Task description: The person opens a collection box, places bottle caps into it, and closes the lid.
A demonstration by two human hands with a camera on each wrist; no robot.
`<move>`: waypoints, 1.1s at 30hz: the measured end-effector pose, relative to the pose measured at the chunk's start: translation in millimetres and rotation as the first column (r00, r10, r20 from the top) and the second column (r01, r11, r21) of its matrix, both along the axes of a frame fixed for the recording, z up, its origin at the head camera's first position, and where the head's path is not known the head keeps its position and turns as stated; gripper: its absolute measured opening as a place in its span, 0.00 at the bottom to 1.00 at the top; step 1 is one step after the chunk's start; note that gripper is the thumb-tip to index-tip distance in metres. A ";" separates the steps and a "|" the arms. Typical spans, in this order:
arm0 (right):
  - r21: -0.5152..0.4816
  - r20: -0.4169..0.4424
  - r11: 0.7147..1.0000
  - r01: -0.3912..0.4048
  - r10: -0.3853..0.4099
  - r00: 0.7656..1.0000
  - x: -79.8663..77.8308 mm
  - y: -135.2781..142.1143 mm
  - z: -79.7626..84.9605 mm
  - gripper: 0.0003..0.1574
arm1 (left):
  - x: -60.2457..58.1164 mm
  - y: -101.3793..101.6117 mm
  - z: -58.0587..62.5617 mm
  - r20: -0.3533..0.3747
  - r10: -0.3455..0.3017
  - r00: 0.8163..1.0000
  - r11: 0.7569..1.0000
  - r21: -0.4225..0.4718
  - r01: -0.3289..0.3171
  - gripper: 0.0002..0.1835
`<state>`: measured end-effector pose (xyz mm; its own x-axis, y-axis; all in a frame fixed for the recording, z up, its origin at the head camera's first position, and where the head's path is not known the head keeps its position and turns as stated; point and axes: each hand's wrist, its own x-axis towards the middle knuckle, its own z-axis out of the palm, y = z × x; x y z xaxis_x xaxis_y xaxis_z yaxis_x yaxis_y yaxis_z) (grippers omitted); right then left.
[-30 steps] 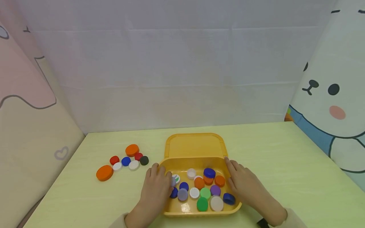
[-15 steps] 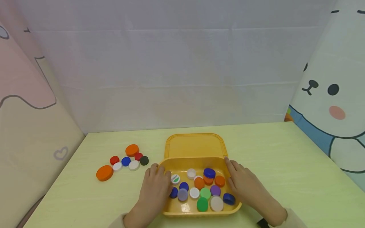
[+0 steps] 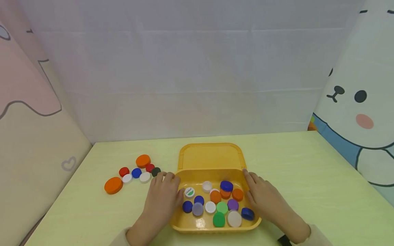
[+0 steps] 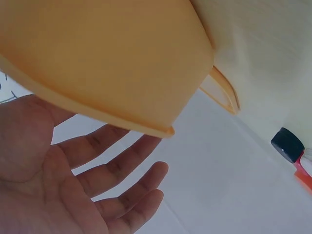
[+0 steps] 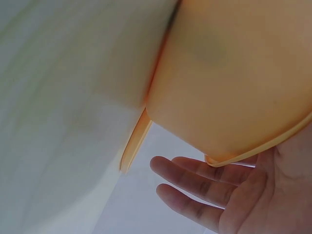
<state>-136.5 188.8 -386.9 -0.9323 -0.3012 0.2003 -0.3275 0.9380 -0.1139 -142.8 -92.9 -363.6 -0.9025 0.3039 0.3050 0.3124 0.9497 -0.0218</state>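
A yellow plastic box [image 3: 201, 229] holds several round bottle caps, among them a green cap [image 3: 219, 219], a purple cap [image 3: 233, 205] and a white printed cap [image 3: 189, 192]. My left hand [image 3: 161, 196] is at the box's left side, its thumb over the rim. In the left wrist view, the fingers spread loosely beneath the rim and the visible palm holds nothing. My right hand [image 3: 265, 196] rests along the right rim, index finger at the far corner. Its other fingers extend loosely outside the wall in the right wrist view.
Behind the box lies its yellow lid [image 3: 212, 156], flat on the table [image 3: 295, 171]. Left of the box, several loose caps form a group, including a large orange cap [image 3: 113, 185] and a black cap [image 3: 156, 171]. A white cloth [image 3: 197, 75] hangs behind the table.
My left hand has shifted left and slightly away from me, uncovering a blue cap inside the box. A pale lavender cap seen by its fingers earlier is out of sight. My right hand stays put.
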 end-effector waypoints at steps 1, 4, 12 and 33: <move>0.000 -0.002 1.000 -0.002 0.002 1.000 0.0 0.2 -0.1 0.33 | -0.4 -1.0 1.3 -0.003 0.003 1.000 1.000 0.009 -0.003 0.14; 0.001 -0.005 1.000 -0.004 0.004 1.000 -0.3 0.8 -0.2 0.33 | -2.6 -4.5 4.1 -0.013 0.013 1.000 0.999 0.041 -0.012 0.14; 0.000 0.005 1.000 -0.005 0.005 1.000 -1.0 0.7 1.2 0.34 | -16.5 -23.2 1.7 -0.038 0.065 0.997 0.992 0.111 -0.060 0.13; -0.007 0.032 1.000 0.002 -0.002 0.999 0.3 0.2 2.4 0.34 | -52.1 -78.8 -24.6 0.068 0.202 0.977 0.977 0.056 -0.206 0.17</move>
